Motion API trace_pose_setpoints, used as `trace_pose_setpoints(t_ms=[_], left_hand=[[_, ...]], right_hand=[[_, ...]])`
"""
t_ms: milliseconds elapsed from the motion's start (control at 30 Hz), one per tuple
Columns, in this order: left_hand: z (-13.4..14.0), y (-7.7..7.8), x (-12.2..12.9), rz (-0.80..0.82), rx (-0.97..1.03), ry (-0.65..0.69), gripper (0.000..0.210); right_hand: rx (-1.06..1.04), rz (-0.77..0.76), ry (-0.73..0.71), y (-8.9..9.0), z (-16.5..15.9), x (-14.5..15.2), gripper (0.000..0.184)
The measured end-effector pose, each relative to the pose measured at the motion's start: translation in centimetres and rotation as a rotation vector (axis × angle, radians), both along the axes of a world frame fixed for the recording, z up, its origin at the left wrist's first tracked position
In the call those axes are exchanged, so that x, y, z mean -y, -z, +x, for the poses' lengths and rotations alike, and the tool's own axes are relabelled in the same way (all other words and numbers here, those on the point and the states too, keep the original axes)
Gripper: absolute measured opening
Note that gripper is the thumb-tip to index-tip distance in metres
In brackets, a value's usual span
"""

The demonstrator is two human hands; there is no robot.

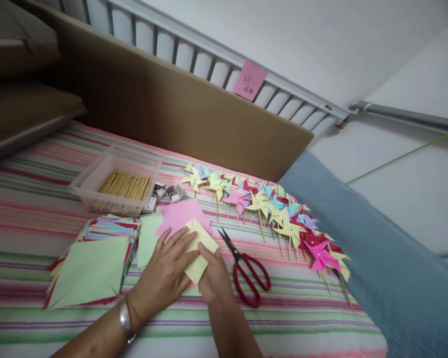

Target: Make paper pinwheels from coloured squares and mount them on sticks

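Note:
A pale yellow sheet of paper (pixel 198 266), folded over, lies between my two hands above the striped cloth. My left hand (pixel 168 263), with a silver bracelet at the wrist, grips its left side, fingers laid across the top. On the right side, my right hand (pixel 213 271) pinches the paper, thumb on top and fingers underneath. A pink sheet (pixel 179 215) with cut edges and a pale green sheet (pixel 149 237) lie just beyond. Close to my right hand rest red-handled scissors (pixel 246 268), blades slightly apart. Left of my hands sits a stack of coloured paper squares (pixel 89 271), light green uppermost.
Behind the stack is a plastic box (pixel 114 199) of wooden sticks, with small open boxes (pixel 174 193) beside it. Several paper pinwheels (pixel 261 204) on sticks spread along the right. A brown board (pixel 179 114) stands at the back, before white railings bearing a pink note (pixel 251 80).

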State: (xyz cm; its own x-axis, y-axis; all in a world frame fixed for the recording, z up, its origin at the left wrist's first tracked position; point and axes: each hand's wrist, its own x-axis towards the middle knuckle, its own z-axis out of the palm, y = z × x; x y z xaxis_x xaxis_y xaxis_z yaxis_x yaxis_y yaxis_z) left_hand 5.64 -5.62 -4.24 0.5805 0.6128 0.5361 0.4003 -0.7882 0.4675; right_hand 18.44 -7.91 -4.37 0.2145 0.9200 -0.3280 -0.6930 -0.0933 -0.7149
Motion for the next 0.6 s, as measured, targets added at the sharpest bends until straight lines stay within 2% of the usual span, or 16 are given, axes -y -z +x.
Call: trace_pose_setpoints(t_ms=[67,133,233,267,333,367,433,500,600], left_hand=[[-0.2,-0.1,-0.3,-0.120,0.102,0.065,0.043],[-0.6,-0.3,-1.1,-0.357,0.281,0.019,0.043],[-1.2,-0.2,-2.5,-0.906,0.594,-0.135,0.040],[-1.3,-0.2,-2.9,-1.099,0.664,-0.131,0.038],[-1.5,-0.1,-3.2,-1.409,0.721,-0.020,0.034],[-1.5,-0.1,-3.2,-1.503,0.717,0.052,0.030],[-1.5,-0.2,-2.9,-1.593,0.693,0.165,0.022],[-1.2,-0.4,-2.4,-1.635,0.675,0.228,0.018],[-0.6,-0.3,-1.8,-1.702,0.668,0.298,0.024]], right_hand=[[0.051,-0.022,-0.010,0.1,1.2,-0.2,0.036],[0.101,-0.020,-0.035,0.0,2.4,-0.2,0.039],[0.209,-0.021,-0.098,-0.4,3.4,0.1,0.039],[0.250,-0.024,-0.132,-0.5,3.6,0.2,0.039],[0.340,-0.030,-0.192,-0.7,3.7,0.3,0.038],[0.392,-0.031,-0.213,-0.8,3.7,0.4,0.037],[0.496,-0.050,-0.253,-1.1,3.5,0.3,0.035],[0.576,-0.076,-0.296,-1.6,3.2,0.2,0.031],[0.663,-0.058,-0.364,-2.5,2.7,0.2,0.027]])
